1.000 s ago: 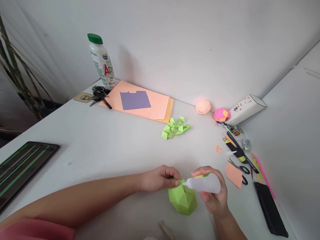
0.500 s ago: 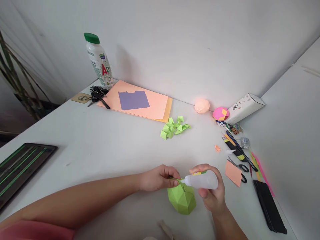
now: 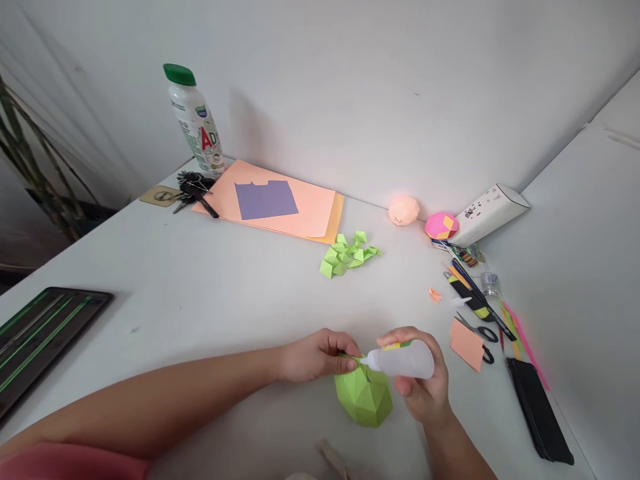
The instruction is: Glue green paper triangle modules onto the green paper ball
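Observation:
A green faceted paper ball (image 3: 365,399) is in front of me, its upper edge pinched between the thumb and fingers of my left hand (image 3: 323,357). My right hand (image 3: 425,387) is wrapped round a white glue bottle (image 3: 407,360), tipped on its side with the nozzle pointing left. The nozzle tip meets the ball's top edge beside my left thumb; whether it touches the paper I cannot tell. Beyond the hands lies a loose pile of small folded green paper pieces (image 3: 345,257).
Salmon paper sheets (image 3: 315,207) and keys (image 3: 193,187) lie at the back left, near a white bottle (image 3: 195,123). Two paper balls, one peach (image 3: 403,211) and one pink (image 3: 441,226), sit by the wall. Scissors (image 3: 485,333), a black pouch (image 3: 539,410) and a tablet (image 3: 50,340) flank the work.
The view has shifted very slightly. Both hands, the glue bottle and the green ball keep practically the same positions.

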`<state>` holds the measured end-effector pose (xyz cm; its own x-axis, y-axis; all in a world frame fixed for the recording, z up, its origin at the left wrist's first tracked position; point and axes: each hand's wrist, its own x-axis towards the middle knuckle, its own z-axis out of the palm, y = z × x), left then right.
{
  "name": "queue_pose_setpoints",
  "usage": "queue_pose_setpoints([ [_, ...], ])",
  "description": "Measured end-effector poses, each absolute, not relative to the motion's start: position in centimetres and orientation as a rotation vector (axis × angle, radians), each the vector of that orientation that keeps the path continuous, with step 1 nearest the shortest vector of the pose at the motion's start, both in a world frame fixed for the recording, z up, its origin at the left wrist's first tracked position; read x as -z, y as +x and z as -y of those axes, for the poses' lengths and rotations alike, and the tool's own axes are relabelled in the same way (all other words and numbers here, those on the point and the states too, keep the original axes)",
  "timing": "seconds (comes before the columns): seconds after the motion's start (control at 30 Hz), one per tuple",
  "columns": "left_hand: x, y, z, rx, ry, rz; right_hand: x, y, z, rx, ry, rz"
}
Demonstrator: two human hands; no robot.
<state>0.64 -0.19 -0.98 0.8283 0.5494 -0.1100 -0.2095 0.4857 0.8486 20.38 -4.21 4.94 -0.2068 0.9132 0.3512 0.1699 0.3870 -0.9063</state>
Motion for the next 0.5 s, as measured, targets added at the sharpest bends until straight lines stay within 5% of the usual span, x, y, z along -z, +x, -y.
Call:
queue_pose_setpoints([
  [0.5,1.11,0.66,0.22,-0.483,0.93,-0.358,-5.09,20.8,4.27,-1.088,-1.006,1.615],
])
